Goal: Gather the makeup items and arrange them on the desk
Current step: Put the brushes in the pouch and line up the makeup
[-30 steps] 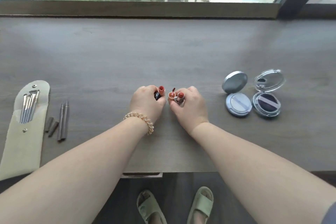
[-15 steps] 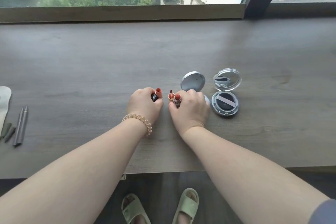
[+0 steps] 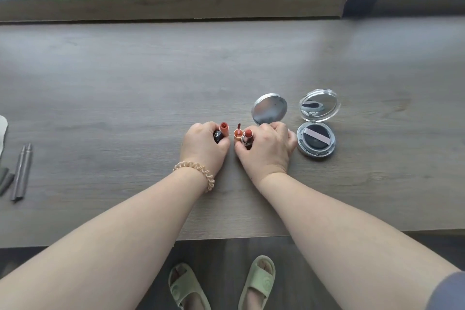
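At the middle of the wooden desk (image 3: 125, 83), my left hand (image 3: 205, 148) grips two upright lipsticks (image 3: 221, 132), one orange-tipped, one dark. My right hand (image 3: 266, 150) grips several more lipsticks (image 3: 243, 134) standing on the desk, one with a thin wand. Right behind my right hand an open silver compact (image 3: 269, 108) shows its raised lid; its base is hidden under the hand. A second open compact (image 3: 316, 142) with a mirror lid and dark puff lies just right of my right hand.
Two grey pencils (image 3: 22, 172) and their caps (image 3: 5, 180) lie at the desk's left edge, beside a corner of a pale brush pouch (image 3: 2, 131). A window ledge (image 3: 171, 7) runs along the back. My slippered feet (image 3: 221, 284) show below the near edge.
The view has swung right, so the pouch and pencils slid toward the left edge. Both hands keep their lipsticks, now close beside the compacts; my right hand covers the silver compact's base.
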